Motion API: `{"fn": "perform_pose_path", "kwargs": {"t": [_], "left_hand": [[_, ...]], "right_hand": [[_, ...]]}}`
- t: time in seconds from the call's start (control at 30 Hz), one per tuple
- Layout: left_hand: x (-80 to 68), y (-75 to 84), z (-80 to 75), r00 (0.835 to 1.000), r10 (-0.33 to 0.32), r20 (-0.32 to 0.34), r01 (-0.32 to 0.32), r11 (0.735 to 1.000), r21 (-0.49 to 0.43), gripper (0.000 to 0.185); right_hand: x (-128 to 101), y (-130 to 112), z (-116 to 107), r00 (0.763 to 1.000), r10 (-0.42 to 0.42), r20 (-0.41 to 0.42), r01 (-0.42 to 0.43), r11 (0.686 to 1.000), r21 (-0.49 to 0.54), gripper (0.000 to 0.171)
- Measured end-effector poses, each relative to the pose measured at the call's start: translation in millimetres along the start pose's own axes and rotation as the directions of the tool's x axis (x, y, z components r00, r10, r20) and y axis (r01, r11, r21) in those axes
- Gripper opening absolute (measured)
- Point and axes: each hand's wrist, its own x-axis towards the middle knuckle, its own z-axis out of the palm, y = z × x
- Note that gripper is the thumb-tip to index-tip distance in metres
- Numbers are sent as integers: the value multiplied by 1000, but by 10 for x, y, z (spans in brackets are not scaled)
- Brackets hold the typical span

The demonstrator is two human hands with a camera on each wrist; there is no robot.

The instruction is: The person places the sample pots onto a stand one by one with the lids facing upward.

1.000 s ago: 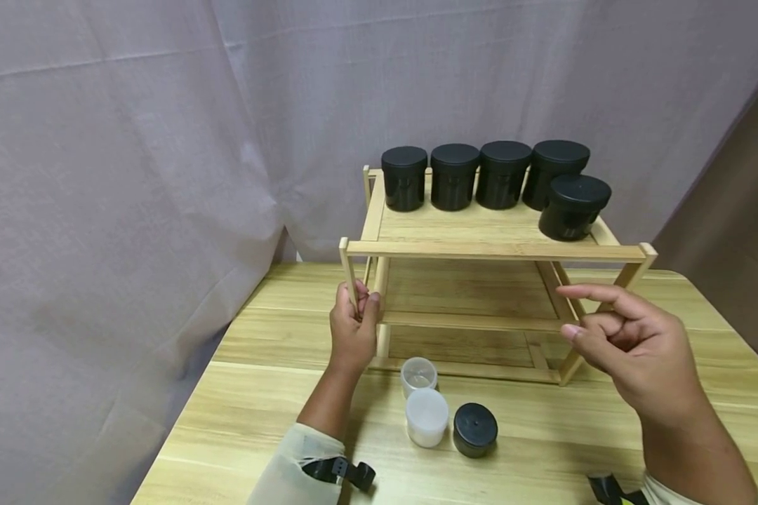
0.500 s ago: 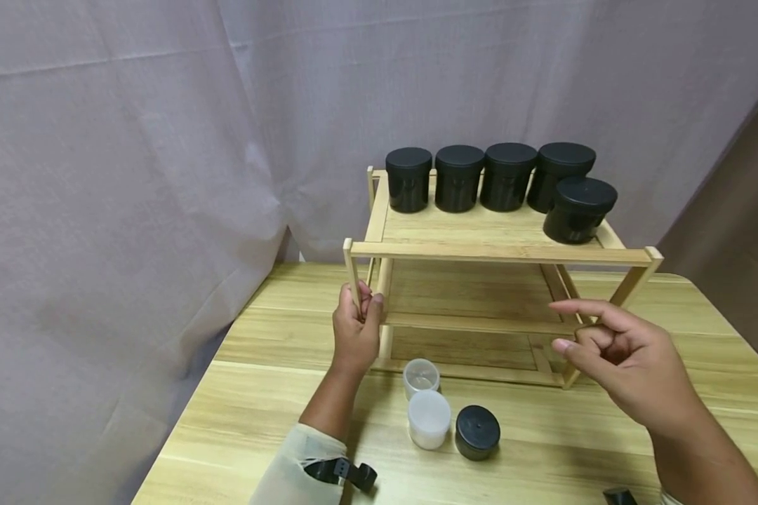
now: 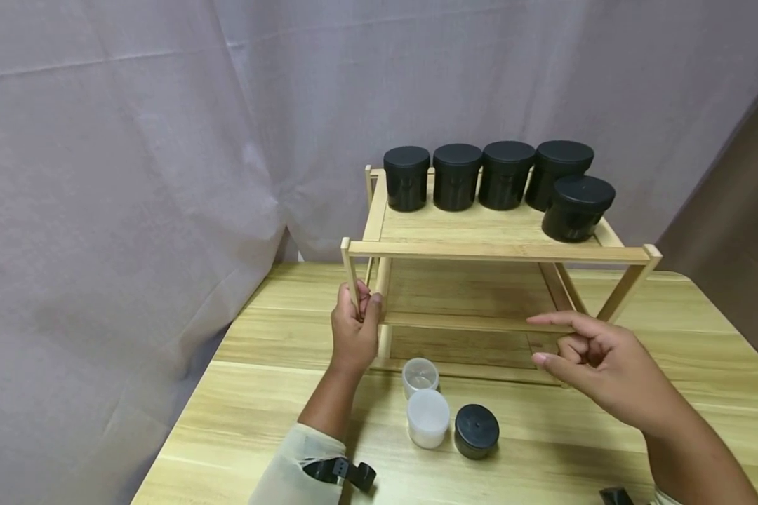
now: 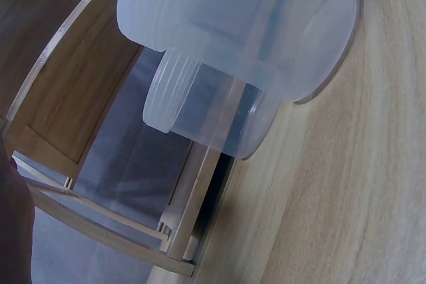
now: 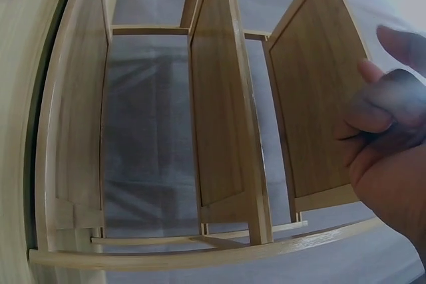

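Observation:
A three-tier wooden rack (image 3: 499,250) stands on the table. My left hand (image 3: 356,333) grips its front left upright (image 3: 350,270), thumb toward the shelf side. My right hand (image 3: 606,365) hovers before the rack's right side, index finger and thumb extended and apart, the other fingers curled in, holding nothing. In the right wrist view that hand (image 5: 393,131) overlaps the top shelf. Several black lidded jars (image 3: 456,179) stand on the top shelf, most in a row at the back and one nearer at the right (image 3: 577,210).
Before the rack stand two translucent jars (image 3: 428,421), the farther one (image 3: 420,376) close behind the nearer, and a small black lidded jar (image 3: 476,431) to their right. The middle shelf (image 3: 461,287) and bottom shelf (image 3: 461,348) show bare boards. A grey curtain (image 3: 164,140) hangs behind the table.
My right hand has moved left and slightly down, across the rack's front right corner. My left hand keeps its grip on the upright; the jars stay in place.

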Motion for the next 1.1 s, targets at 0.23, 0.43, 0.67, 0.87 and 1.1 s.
{"fn": "perform_pose_path", "kwargs": {"t": [0.23, 0.43, 0.67, 0.87, 1.1], "left_hand": [[14, -9, -8, 1000, 3, 2, -3, 1000, -15, 12], [11, -1, -13, 1000, 1, 6, -1, 1000, -22, 13], [8, 7, -9, 1000, -3, 12, 3, 1000, -16, 14], [11, 15, -11, 1000, -7, 11, 8, 1000, -15, 14], [6, 16, -8, 1000, -13, 12, 13, 1000, -19, 13]], "right_hand": [[31, 83, 47, 989, 5, 149, -2, 1000, -18, 50], [41, 127, 114, 972, -13, 235, 33, 996, -82, 48], [38, 155, 124, 941, 46, 335, -8, 994, -112, 50], [46, 167, 163, 906, 90, 414, -22, 986, -166, 57], [24, 196, 277, 900, 72, 430, 25, 976, -214, 59]]}}
